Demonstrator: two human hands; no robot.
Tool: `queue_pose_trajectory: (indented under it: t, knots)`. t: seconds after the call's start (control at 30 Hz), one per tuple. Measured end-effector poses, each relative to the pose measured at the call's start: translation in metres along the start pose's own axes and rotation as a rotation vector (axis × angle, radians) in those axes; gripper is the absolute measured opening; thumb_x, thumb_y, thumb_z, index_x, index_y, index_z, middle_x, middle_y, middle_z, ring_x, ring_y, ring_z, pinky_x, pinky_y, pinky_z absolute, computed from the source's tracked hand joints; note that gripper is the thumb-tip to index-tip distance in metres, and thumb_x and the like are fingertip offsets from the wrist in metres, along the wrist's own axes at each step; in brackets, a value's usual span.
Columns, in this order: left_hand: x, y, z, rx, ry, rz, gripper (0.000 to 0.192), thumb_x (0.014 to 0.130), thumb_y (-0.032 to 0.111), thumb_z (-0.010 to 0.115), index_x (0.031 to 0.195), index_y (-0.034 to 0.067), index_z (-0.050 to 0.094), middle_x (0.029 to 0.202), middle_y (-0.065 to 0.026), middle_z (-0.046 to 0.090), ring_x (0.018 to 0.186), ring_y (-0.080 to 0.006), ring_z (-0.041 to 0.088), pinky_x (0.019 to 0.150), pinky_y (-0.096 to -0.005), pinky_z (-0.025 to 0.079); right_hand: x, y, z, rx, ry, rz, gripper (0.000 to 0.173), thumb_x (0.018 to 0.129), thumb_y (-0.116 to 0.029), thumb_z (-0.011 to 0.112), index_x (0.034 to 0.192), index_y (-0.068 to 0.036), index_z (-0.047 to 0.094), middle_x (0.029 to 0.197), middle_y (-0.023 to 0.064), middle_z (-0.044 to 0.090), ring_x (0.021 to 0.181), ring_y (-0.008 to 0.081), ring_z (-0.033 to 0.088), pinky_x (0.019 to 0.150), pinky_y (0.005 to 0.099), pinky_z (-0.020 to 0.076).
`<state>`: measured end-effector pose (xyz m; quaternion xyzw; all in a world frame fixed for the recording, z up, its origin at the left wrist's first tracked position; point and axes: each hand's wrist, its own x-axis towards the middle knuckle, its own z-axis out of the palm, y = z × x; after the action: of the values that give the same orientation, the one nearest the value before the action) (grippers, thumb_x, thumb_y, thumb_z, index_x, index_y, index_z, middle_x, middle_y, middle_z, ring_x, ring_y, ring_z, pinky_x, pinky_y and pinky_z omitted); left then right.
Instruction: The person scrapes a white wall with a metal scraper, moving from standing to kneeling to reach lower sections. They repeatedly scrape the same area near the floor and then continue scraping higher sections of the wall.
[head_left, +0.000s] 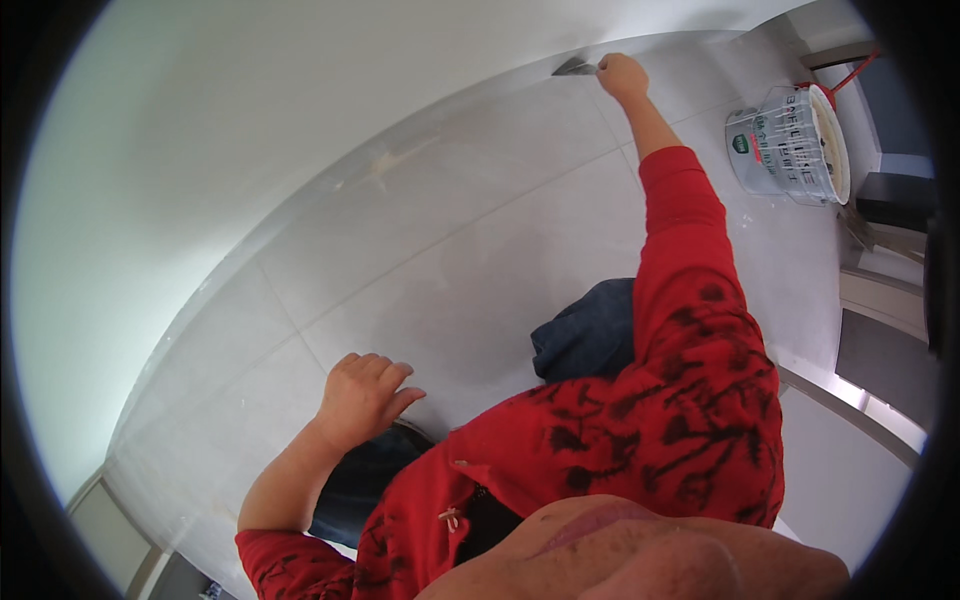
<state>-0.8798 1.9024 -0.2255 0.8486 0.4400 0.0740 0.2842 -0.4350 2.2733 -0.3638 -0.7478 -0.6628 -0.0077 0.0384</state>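
Note:
My right hand reaches far forward, its fingers closed around a putty knife. The knife's broad metal blade points left and lies close to the grey skirting, at the foot of a white wall. Whether the blade touches the skirting or the floor, I cannot tell. Above my left knee hangs my left hand, holding nothing, with the thumb apart from the loosely bent fingers. Beneath both hands spreads a grey tiled floor.
A bucket bearing writing stands on the floor at the right, streaked white and holding a pale material. Behind it is a red object with a thin handle. Door frames line the right side. Pale smears mark the floor near the wall.

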Motion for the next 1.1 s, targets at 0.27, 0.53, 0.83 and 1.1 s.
queue_pose_trajectory:
  t: [0.27, 0.53, 0.83, 1.1]
  knots:
    - [-0.001, -0.001, -0.001, 0.012, 0.013, -0.035, 0.023, 0.077, 0.028, 0.073, 0.085, 0.009, 0.062, 0.071, -0.0052, 0.06, 0.067, -0.0249, 0.059, 0.062, -0.0359, 0.045, 0.021, 0.021, 0.012, -0.033, -0.049, 0.085, 0.024, 0.074, -0.026, 0.065, 0.094, -0.015, 0.073, 0.099, 0.01, 0.07, 0.095, 0.0293, 0.065, 0.081, 0.0408, 0.0523]
    - [-0.001, 0.0, -0.001, 0.023, 0.003, -0.054, 0.024, 0.077, 0.029, 0.073, 0.085, 0.009, 0.062, 0.071, -0.0046, 0.059, 0.067, -0.025, 0.059, 0.062, -0.0359, 0.044, 0.02, 0.03, 0.01, -0.046, -0.457, 0.06, 0.022, 0.074, -0.022, 0.062, 0.089, -0.01, 0.073, 0.098, 0.0136, 0.07, 0.094, 0.0324, 0.066, 0.079, 0.0418, 0.053]
    - [-0.001, -0.001, -0.003, 0.019, -0.007, -0.013, 0.025, 0.078, 0.03, 0.072, 0.086, 0.009, 0.06, 0.072, -0.0056, 0.058, 0.07, -0.0253, 0.059, 0.061, -0.0366, 0.043, -0.028, 0.042, 0.047, 0.086, -0.198, 0.125, 0.026, 0.078, -0.032, 0.064, 0.095, -0.014, 0.073, 0.094, 0.0082, 0.07, 0.092, 0.0284, 0.066, 0.08, 0.039, 0.0516]
    - [-0.005, -0.002, -0.004, 0.043, 0.014, 0.03, 0.026, 0.079, 0.031, 0.071, 0.083, 0.01, 0.057, 0.069, -0.0045, 0.054, 0.067, -0.0243, 0.056, 0.061, -0.0359, 0.043, -0.029, 0.026, 0.055, 0.133, -0.149, 0.02, 0.025, 0.08, -0.027, 0.061, 0.096, -0.01, 0.07, 0.095, 0.0145, 0.068, 0.093, 0.0325, 0.064, 0.08, 0.041, 0.0503]
